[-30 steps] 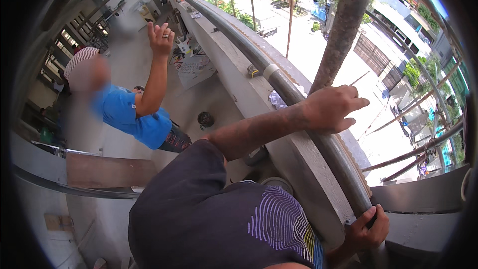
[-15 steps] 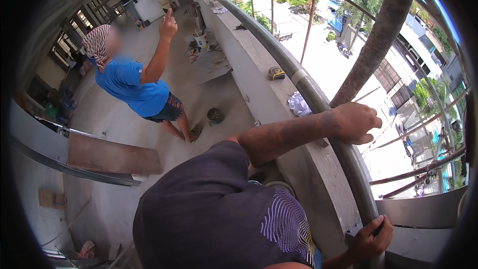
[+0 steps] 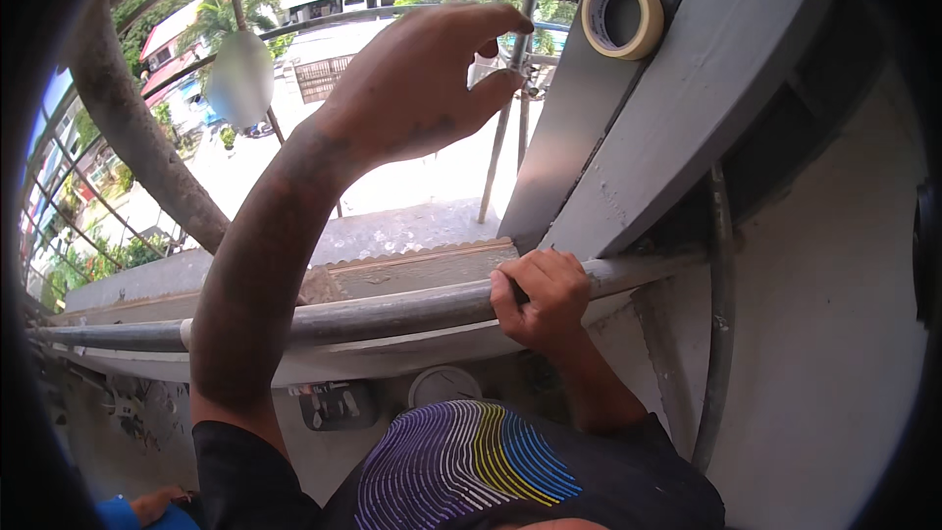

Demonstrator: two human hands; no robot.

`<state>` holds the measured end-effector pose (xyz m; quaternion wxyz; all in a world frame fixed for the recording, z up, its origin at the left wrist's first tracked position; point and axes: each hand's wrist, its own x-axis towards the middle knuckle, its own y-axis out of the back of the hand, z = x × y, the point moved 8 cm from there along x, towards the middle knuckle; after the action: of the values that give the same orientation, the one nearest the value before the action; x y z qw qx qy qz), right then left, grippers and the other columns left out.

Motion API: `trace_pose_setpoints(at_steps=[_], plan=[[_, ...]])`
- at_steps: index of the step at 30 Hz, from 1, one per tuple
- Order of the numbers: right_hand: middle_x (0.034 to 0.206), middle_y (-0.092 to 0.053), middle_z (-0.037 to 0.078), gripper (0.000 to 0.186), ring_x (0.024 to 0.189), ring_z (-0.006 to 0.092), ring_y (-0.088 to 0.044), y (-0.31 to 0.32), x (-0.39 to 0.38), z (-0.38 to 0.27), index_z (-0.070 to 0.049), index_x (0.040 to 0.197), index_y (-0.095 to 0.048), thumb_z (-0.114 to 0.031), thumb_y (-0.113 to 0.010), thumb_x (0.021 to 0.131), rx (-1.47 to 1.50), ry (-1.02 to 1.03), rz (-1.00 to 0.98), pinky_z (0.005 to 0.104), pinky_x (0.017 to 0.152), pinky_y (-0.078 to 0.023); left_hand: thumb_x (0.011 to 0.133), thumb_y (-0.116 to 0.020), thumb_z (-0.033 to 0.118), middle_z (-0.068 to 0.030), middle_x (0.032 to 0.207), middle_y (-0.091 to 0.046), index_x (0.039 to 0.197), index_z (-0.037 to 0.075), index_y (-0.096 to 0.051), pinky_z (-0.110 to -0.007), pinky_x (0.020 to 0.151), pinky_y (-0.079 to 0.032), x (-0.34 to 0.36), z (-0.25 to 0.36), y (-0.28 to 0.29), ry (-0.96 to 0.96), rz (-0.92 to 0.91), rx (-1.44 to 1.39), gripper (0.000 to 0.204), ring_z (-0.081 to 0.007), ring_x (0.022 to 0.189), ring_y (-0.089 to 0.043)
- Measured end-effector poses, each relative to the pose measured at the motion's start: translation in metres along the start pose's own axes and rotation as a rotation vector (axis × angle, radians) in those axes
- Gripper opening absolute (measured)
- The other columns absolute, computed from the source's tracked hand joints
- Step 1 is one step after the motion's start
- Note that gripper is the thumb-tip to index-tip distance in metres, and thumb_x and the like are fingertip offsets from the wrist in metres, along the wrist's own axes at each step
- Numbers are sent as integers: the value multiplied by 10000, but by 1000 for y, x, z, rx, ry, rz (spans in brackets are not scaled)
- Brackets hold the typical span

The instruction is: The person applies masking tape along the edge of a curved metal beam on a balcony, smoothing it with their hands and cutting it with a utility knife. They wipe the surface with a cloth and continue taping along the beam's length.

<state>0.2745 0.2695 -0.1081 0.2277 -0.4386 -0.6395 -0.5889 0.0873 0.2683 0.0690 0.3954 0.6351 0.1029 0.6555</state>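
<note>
My left hand (image 3: pixel 417 88) is raised beyond the metal pipe rail (image 3: pixel 412 319), fingers curved and thumb apart, with nothing visible between them. Close to its fingertips, a roll of cream masking tape (image 3: pixel 648 25) hangs against a dark grey post (image 3: pixel 564 152). A strip of that tape runs upward from the roll, stuck to the post. My right hand (image 3: pixel 545 299) is closed around the pipe rail near its right end, the thumb on the near side.
Beyond the rail lie a concrete ledge (image 3: pixel 422 270) and a drop to the street. Scaffold poles (image 3: pixel 147 147) stand outside. A vertical pipe (image 3: pixel 721 334) is at my right. Below the rail are a round bucket lid (image 3: pixel 444 386) and a dark tray (image 3: pixel 339 405). A person's blue sleeve (image 3: pixel 118 513) shows lower left.
The view has swung from the room toward the post and tape. My left hand has risen and reached out toward the tape, its fingers spreading. My right hand stays on the rail.
</note>
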Motion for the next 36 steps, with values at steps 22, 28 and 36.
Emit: trace_pose_setpoints(at_steps=[22,28,36], plan=[[1340,-734,158,435,1256,271,-681,255,325,-79,27,1372,-696,-239,-646,1032,-1184,233,-342,392,1106,-514,901,-756,67,-124,1007,-699,1232,-33,-556,-318,869,-583,119,-77,-146,119,173,-1434,399,-220,1050,-752],[1719,-429,265,732,1639,399,-338,201,385,-12,73,1605,-489,-349,-621,1021,-1590,379,-719,516,1355,-239,920,-656,-5,-176,1178,-698,1333,29,-524,-382,1017,-576,87,-47,-68,-96,465,-1273,435,-278,1173,-746],[1737,-409,230,755,1647,363,-330,199,392,-4,34,1642,-446,-411,-592,1050,-1773,456,-717,483,1362,-239,1020,-632,-1,-164,1325,-689,1416,40,-541,-352,1012,-574,92,-35,-79,-130,402,-1258,409,-221,1198,-713]])
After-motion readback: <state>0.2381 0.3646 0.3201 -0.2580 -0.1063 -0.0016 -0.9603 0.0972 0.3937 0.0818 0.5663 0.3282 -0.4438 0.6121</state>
